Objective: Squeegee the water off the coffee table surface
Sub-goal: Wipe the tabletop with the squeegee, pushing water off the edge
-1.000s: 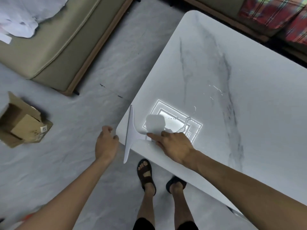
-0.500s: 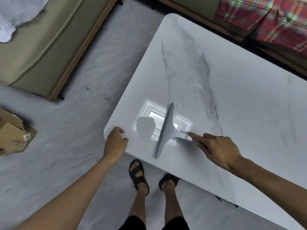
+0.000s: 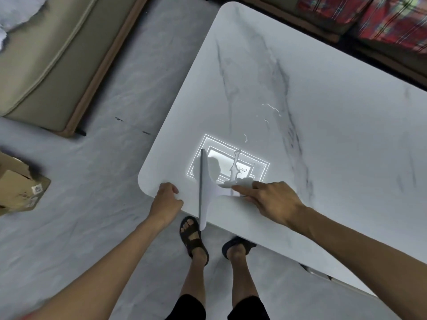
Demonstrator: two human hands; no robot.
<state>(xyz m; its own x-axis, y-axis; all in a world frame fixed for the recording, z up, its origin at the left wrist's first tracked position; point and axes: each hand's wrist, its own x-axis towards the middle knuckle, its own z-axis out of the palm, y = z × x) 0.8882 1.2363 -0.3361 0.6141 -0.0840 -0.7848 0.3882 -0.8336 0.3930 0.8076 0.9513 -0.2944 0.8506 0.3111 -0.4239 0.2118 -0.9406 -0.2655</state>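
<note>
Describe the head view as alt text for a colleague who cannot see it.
A right hand holds a white squeegee with its blade on a white marble coffee table near the corner, with water streaks just right of the blade. The left hand holds the table's edge; sandalled feet stand on the grey floor.

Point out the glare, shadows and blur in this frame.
Head view: a bright rectangular glare sits on the glossy white marble-patterned coffee table, lighting up the water streak there; a dark shadow cuts into it beside the pale grey squeegee; head view corners smear, the red plaid fabric fringed with colour.
</note>
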